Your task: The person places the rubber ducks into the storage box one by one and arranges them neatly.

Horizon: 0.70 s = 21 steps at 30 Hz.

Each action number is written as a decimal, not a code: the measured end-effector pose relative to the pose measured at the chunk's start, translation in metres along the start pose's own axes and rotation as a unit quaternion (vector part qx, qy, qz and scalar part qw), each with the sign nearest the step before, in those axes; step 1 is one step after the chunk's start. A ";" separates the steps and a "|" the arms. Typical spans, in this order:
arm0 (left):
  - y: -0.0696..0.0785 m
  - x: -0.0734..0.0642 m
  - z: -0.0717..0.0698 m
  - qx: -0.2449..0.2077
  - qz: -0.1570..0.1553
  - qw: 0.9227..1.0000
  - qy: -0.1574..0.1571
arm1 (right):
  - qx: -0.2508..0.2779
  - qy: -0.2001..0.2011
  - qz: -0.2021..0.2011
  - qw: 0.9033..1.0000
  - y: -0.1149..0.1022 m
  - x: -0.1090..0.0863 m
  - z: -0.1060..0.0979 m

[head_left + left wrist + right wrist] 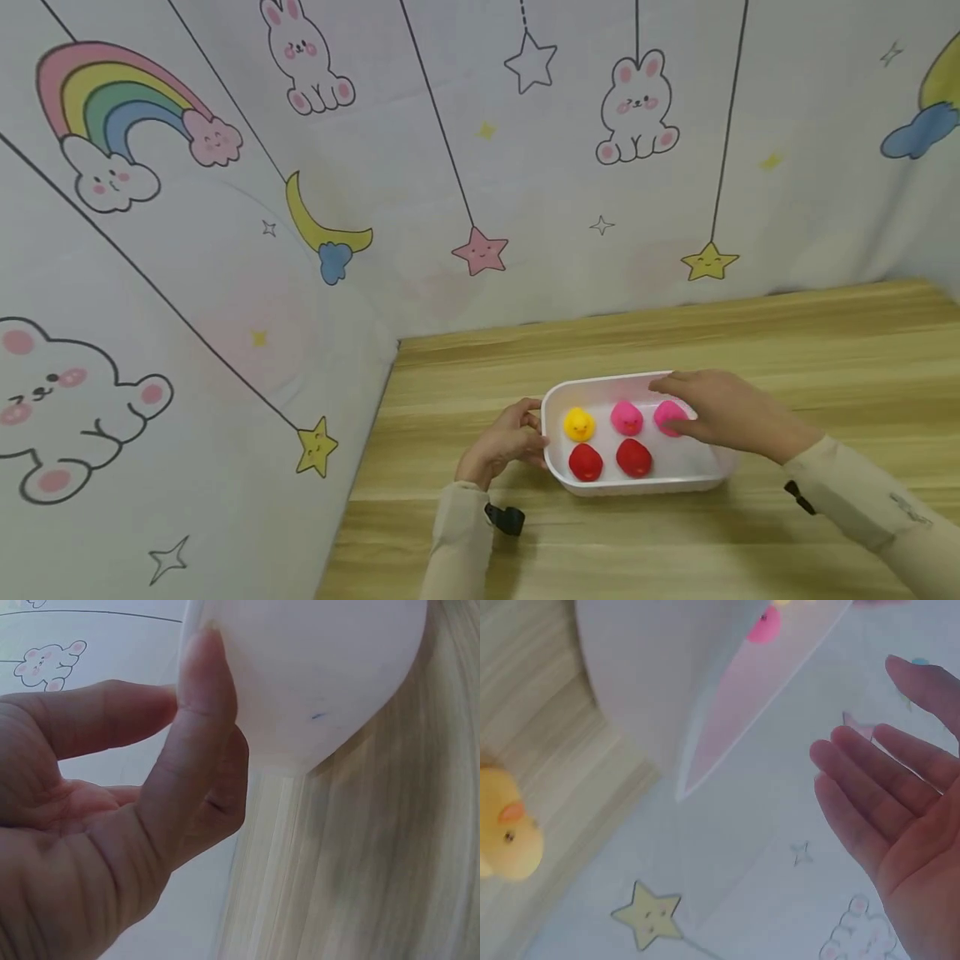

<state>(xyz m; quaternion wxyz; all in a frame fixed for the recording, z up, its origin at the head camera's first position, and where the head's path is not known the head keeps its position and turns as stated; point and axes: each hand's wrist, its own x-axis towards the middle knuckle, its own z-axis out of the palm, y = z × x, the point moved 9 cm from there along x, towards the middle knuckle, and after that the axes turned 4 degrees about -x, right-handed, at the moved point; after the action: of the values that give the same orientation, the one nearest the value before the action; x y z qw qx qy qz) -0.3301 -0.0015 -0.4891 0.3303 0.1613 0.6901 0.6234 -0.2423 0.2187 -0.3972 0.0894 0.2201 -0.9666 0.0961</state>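
A white tray (637, 486) holds a yellow toy duck (579, 425), a pink toy duck (627, 419), another pink one (667, 416) and two red rounded toys (586, 462). At the tray's left end my left hand (504, 442) grips its edge; the left wrist view has the bent fingers (196, 705) right at the rim and outer wall. Over the right end reaches my right hand (731, 412), its thumb overlapping the right pink duck in the head view. Nothing sits in its palm, and its fingers (862, 787) are loosely extended in the right wrist view.
A yellow toy duck (506, 832) lies on the wooden table outside the tray in the right wrist view. Behind and left of the table (465, 367) hangs a white cloth (562, 192) printed with rabbits, stars and a rainbow.
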 end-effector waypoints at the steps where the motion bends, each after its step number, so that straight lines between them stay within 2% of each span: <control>1: 0.000 0.000 0.000 0.001 -0.001 1.000 0.001 | -0.001 0.006 0.008 1.000 0.004 -0.004 -0.003; 8: -0.003 0.001 0.001 0.004 -0.002 1.000 0.002 | 0.008 0.051 0.071 0.996 0.047 -0.030 -0.020; 12: -0.003 0.002 0.001 0.005 -0.001 1.000 0.004 | 0.063 0.077 0.118 0.988 0.086 -0.051 -0.020; 14: -0.002 0.002 0.001 0.006 0.000 1.000 0.001 | 0.097 0.055 0.149 0.982 0.106 -0.059 -0.011; 17: -0.002 0.002 0.002 0.003 0.002 1.000 -0.005 | 0.136 -0.004 0.191 0.972 0.129 -0.070 0.009; 19: -0.002 0.002 0.001 -0.002 0.003 1.000 -0.003 | 0.143 -0.036 0.202 0.968 0.137 -0.074 0.021; 21: -0.003 0.002 0.001 -0.006 0.002 1.000 0.000 | 0.146 -0.049 0.205 0.967 0.141 -0.077 0.030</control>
<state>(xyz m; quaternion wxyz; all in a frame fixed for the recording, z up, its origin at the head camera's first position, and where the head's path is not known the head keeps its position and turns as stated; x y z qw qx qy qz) -0.3307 0.0001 -0.4925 0.3297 0.1603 0.6862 0.6283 -0.2403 0.3686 -0.4635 -0.0124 0.0320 -0.9698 0.2415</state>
